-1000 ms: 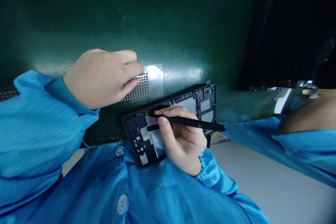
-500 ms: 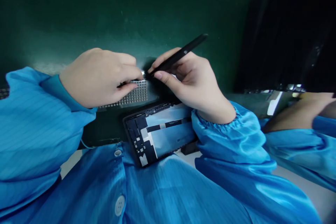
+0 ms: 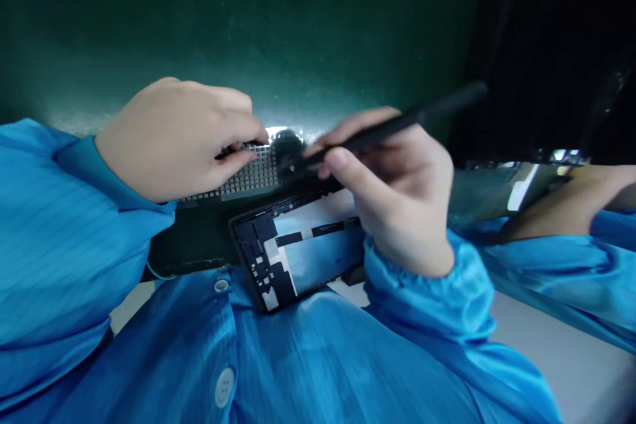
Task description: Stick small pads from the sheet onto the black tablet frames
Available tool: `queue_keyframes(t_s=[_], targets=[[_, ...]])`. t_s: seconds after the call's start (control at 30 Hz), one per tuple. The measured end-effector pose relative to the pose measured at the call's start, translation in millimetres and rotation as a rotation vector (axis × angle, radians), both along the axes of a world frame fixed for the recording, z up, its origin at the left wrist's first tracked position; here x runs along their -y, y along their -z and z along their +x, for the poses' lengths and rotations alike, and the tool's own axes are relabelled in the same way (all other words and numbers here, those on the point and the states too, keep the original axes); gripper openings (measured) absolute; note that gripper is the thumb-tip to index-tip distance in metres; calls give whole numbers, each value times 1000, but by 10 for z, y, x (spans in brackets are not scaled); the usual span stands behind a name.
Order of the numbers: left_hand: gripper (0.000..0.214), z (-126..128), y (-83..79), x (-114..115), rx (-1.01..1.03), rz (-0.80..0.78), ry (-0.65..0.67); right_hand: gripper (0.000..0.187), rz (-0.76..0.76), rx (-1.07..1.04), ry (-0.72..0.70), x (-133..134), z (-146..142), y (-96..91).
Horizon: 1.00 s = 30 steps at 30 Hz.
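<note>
My left hand [image 3: 179, 136] is closed on the edge of a sheet of small grey square pads [image 3: 253, 175], thumb and fingers pinching its right part. Clear film shows at the sheet's right end. My right hand [image 3: 410, 182] grips black tweezers [image 3: 397, 126] like a pen, blurred by motion. Their tip points left, and a tiny light piece [image 3: 292, 167] shows near it; whether the tip holds it I cannot tell. Below both hands, an opened phone housing [image 3: 318, 265] lies tilted at the table's near edge, its inside facing up. My right wrist covers its right end.
The green table [image 3: 298, 26] stretches out ahead. At the right lies a large black covering or bag [image 3: 551, 73]. Below it another person's forearm [image 3: 561, 209] in a blue sleeve rests near a white strip [image 3: 523, 189].
My right hand and the tweezers have moved right and slightly down, away from the sheet and my left fingers. My left hand stays nearly in place, still pinching the sheet.
</note>
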<state>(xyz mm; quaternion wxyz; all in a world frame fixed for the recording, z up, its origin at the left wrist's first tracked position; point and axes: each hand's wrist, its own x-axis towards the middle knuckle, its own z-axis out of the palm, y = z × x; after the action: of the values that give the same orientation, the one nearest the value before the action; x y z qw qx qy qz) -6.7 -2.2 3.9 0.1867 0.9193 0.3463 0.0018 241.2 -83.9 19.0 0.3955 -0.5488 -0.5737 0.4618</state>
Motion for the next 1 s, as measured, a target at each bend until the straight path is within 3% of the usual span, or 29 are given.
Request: queue_keyframes(t_s=[0.07,0.13,0.2,0.33,0.5,0.57,0.67,0.73,0.8,0.9,1.0], targets=[[48,-9,-3,2,8,3,-1,12,106,13,212,363,-102,36],[50,-14,-23,10,4,-3,0,16,215,65,321,638,-204,118],[50,-15,-46,19,-17,-9,-5,20,285,111,319,773,-277,213],[49,-13,-49,21,-10,-4,-8,23,308,165,283,786,-318,305],[54,-10,-5,11,44,-8,-18,31,322,295,161,769,-262,142],[53,-9,-3,14,54,-9,-17,31,277,331,90,671,-187,24],[52,-11,-10,18,38,-9,-9,19,163,302,-9,314,-35,-81],[52,-15,-8,14,7,-8,-4,9,90,230,-127,-2,49,-61],[51,-18,-1,8,-18,-3,-8,13,0,150,-223,-277,92,13],[49,-15,4,2,-30,10,-12,28,-107,93,-227,-479,85,119],[48,-7,-16,5,-50,11,3,33,-138,59,-171,-461,47,143]])
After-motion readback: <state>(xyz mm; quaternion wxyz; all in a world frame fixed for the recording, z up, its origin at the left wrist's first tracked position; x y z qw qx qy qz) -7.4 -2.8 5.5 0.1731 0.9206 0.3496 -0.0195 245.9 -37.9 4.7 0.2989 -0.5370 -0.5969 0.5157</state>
